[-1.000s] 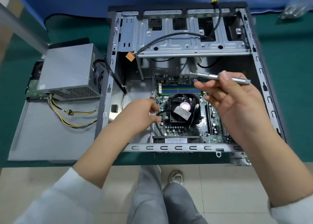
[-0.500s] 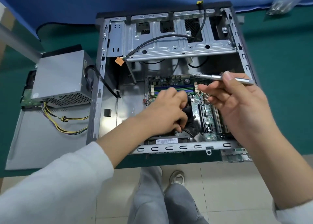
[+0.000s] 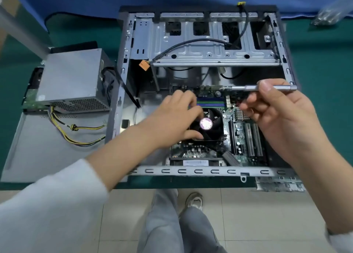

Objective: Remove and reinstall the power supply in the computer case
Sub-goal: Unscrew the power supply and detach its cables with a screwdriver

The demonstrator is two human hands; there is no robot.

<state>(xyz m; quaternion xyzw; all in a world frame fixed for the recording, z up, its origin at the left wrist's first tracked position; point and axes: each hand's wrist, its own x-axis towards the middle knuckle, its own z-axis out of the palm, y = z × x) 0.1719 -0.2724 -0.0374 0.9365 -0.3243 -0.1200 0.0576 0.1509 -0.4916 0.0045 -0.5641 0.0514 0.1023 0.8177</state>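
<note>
A table (image 3: 324, 65) with a dark green top fills most of the view, its near edge running across the lower middle of the picture. Behind it, along the top, hangs a blue cloth (image 3: 95, 2) whose lower edge meets the green surface. A pale grey post (image 3: 23, 29) slants down at the upper left, just in front of the cloth. Below the table edge lies a floor (image 3: 257, 214) of light beige tiles with thin darker joints. The light is soft and even.
</note>
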